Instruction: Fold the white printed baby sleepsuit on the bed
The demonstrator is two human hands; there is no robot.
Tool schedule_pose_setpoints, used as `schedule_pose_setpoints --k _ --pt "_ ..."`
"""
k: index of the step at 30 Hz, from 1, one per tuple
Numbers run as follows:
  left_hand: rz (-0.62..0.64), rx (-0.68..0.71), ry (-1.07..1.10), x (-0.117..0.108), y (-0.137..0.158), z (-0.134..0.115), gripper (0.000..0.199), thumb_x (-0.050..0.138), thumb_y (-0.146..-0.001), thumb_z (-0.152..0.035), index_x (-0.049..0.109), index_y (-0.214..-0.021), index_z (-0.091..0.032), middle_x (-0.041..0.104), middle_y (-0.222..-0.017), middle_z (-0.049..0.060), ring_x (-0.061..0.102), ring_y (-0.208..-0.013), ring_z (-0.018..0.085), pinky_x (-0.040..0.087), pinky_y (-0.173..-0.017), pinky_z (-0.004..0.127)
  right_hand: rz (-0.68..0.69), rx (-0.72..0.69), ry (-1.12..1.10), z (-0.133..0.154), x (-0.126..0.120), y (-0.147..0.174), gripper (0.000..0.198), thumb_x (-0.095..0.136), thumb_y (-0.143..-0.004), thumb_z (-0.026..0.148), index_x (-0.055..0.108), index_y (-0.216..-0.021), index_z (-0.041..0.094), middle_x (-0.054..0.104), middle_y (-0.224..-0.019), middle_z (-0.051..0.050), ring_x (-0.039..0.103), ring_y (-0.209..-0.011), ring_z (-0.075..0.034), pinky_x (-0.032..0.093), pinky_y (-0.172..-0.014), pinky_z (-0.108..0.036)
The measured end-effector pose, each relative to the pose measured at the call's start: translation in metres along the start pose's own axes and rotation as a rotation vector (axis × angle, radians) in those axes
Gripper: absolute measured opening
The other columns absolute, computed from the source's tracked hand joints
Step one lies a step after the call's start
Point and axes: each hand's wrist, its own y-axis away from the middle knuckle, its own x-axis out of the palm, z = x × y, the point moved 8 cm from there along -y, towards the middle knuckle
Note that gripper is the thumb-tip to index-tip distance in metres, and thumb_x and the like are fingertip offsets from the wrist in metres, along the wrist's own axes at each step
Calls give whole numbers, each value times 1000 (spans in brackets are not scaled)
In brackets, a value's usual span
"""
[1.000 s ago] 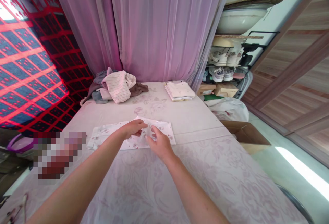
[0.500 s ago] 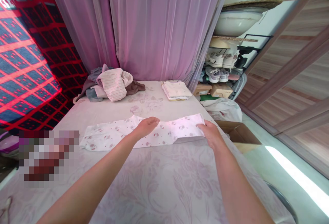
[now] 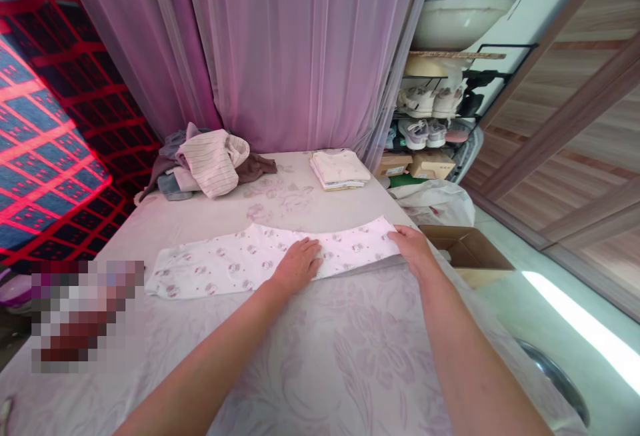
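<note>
White pants (image 3: 235, 263) with a small pink and red cartoon print lie folded lengthwise across the bed, one end to the left and the other to the right. My left hand (image 3: 300, 264) rests flat on the middle of the cloth, fingers stretched out. At the right end, my right hand (image 3: 411, 246) pinches the edge of the pants between thumb and fingers, and the lower edge there is slightly raised. The pale flowered bedsheet (image 3: 300, 369) spreads beneath them.
A heap of crumpled clothes (image 3: 213, 159) lies at the far left of the bed, a neat folded stack (image 3: 340, 169) at the far right. A cardboard box (image 3: 465, 249) and a shoe rack (image 3: 435, 99) stand right of the bed. Purple curtains (image 3: 295, 56) hang behind.
My left hand has come down from a closed pose above the pants and now lies flat on them, slightly to the right. My right hand still grips the right end.
</note>
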Motion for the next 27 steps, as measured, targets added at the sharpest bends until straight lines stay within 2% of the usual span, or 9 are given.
schedule_pose_setpoints --k 5,8,11,14,17,21,27 --pt "19 -40 -47 5 4 1 47 39 -93 -39 49 -133 -16 46 -145 9 34 -138 25 25 -115 43 -79 -72 464 -4 2 0 36 49 -69 28 73 -95 19 70 -81 -5 60 -76 -21 41 -65 -27" --pt "71 -57 -75 8 5 -2 55 41 -92 -46 42 -139 -19 37 -151 8 27 -141 27 21 -116 46 -131 -90 611 -8 2 10 37 47 -75 30 70 -103 20 70 -84 -7 60 -77 -22 41 -67 -29" --pt "108 -96 -66 8 2 -3 56 37 -92 -48 40 -140 -19 35 -152 8 25 -142 26 21 -115 46 -182 -99 647 -11 2 17 39 46 -79 32 69 -108 20 70 -85 -8 60 -76 -23 41 -68 -30" --pt "76 -150 -36 1 -6 0 47 27 -96 -41 47 -134 -21 45 -146 6 33 -137 23 27 -112 43 -190 -114 661 -13 3 19 38 46 -80 32 69 -109 20 70 -84 -8 59 -76 -23 40 -68 -30" --pt "45 -176 -39 -5 -15 1 42 30 -95 -34 52 -129 -21 50 -141 7 40 -131 25 32 -106 44 -202 -138 652 -13 3 17 37 47 -80 32 69 -107 20 70 -82 -8 59 -73 -22 40 -67 -30" --pt "55 -164 -44 -2 -17 -1 44 34 -93 -33 48 -132 -21 46 -144 8 38 -132 29 31 -106 49 -228 -162 630 -14 2 17 36 48 -78 33 70 -104 20 69 -76 -7 57 -69 -21 39 -65 -29" --pt "126 -142 -60 4 3 -14 52 30 -95 -39 38 -142 -18 35 -152 8 24 -141 30 22 -111 52 -211 -151 636 -13 3 19 37 47 -79 33 70 -105 20 69 -77 -8 57 -70 -22 38 -66 -29"
